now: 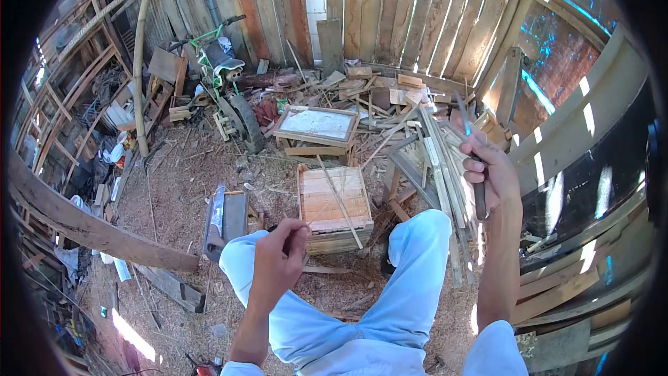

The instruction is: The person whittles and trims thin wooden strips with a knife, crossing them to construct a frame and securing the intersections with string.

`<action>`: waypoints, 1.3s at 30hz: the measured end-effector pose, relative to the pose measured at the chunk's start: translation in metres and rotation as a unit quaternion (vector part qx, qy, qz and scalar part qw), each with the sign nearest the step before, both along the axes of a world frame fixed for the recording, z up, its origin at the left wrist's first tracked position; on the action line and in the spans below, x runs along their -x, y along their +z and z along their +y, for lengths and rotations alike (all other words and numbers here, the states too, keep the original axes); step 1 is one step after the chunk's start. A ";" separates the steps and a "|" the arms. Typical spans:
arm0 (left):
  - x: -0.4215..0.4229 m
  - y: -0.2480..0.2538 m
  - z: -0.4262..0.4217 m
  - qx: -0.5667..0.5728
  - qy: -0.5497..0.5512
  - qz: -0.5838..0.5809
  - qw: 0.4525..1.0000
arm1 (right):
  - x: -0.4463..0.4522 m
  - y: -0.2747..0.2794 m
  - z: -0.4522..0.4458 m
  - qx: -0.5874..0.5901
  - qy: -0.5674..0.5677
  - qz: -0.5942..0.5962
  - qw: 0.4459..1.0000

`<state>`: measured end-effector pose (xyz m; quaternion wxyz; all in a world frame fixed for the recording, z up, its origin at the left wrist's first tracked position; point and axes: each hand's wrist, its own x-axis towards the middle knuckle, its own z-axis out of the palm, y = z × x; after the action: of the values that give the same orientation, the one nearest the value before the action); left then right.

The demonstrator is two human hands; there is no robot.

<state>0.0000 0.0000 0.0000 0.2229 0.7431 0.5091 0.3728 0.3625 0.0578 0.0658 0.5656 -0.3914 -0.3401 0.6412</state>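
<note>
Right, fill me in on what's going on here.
A person sits with knees apart, the right hand raised and gripping a knife, blade up. The left hand is pinched closed; whether anything thin is in it is too small to tell. In front stands a low wooden box with a stick lying across its top.
</note>
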 end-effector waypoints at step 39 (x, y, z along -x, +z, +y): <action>0.081 0.030 0.107 -0.052 0.089 -0.618 0.779 | 0.090 -0.051 -0.033 -0.174 -0.060 -0.487 0.854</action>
<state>-0.0811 0.1070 0.0302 0.4165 0.3154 0.3054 0.7961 0.2721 0.0248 0.0146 0.4242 -0.5682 -0.6540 0.2636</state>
